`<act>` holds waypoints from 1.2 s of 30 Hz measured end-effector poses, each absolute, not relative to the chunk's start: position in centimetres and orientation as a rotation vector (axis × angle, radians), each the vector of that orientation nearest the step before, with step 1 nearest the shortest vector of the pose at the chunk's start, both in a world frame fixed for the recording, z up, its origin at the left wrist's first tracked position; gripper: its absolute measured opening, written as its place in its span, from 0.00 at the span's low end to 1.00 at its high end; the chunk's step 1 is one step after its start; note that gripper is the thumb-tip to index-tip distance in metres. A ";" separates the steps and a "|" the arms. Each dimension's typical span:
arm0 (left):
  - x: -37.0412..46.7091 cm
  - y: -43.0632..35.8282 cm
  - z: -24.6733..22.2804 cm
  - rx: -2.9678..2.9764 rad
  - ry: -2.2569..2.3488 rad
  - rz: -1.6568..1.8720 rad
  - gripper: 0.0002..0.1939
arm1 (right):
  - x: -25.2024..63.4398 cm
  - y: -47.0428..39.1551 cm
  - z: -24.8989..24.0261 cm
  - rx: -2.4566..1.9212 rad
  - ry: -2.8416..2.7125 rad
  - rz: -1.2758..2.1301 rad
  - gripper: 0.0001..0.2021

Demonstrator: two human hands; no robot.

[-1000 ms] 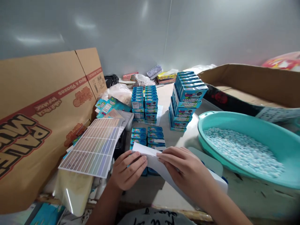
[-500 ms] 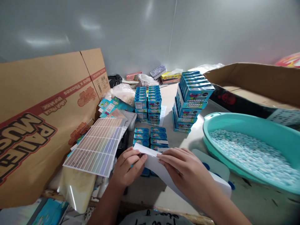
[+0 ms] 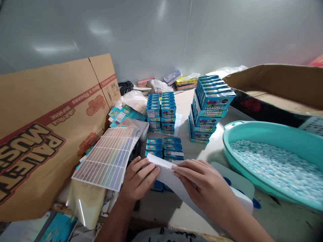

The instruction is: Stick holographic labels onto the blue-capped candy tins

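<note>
A long white paper strip point(image 3: 174, 181) stretches between my hands and runs back under my right forearm. My left hand point(image 3: 140, 178) pinches its far left end. The fingertips of my right hand point(image 3: 199, 178) grip the same strip at its upper edge, just right of the left fingers. Beneath and beyond the paper, small blue boxes point(image 3: 154, 147) lie in two columns, some with a white strip on them; my hands and the paper hide the nearer ones. To the left lies a sheet of shiny stickers point(image 3: 106, 158).
Stacks of blue boxes stand behind at the middle point(image 3: 160, 112) and right point(image 3: 210, 107). A turquoise tub point(image 3: 237, 161) of wrapped pieces is at the right, before an open carton point(image 3: 272, 77). A large cardboard box point(image 3: 50, 134) fills the left.
The view has shifted slightly, so the surroundings sit a little further right. Both hands keep hold of the paper strip with barely any change.
</note>
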State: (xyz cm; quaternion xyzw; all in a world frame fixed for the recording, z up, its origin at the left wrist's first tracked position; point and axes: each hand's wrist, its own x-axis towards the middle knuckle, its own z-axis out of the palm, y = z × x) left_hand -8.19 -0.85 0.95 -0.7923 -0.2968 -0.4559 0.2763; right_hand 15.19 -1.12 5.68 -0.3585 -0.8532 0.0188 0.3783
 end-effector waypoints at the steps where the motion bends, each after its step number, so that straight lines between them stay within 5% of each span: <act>1: -8.2 -0.8 0.9 -2.130 -0.800 -1.224 0.14 | 15.2 -1.1 5.7 -0.915 -2.171 0.041 0.14; 17: -8.7 -0.6 0.5 -2.259 -0.676 -1.078 0.11 | 15.4 -1.3 6.1 -0.951 -2.135 -0.019 0.15; 28: -4.1 -0.1 3.5 -2.382 -0.561 -1.309 0.10 | 17.5 -0.9 6.0 -1.134 -1.970 -0.085 0.11; 31: -2.7 -0.2 3.0 -2.472 -0.679 -1.573 0.12 | 19.7 -1.1 5.7 -1.327 -1.794 -0.172 0.10; 36: -1.5 0.2 2.4 -2.150 -1.591 -2.596 0.13 | 22.7 -1.6 4.4 -1.718 -1.686 -0.356 0.12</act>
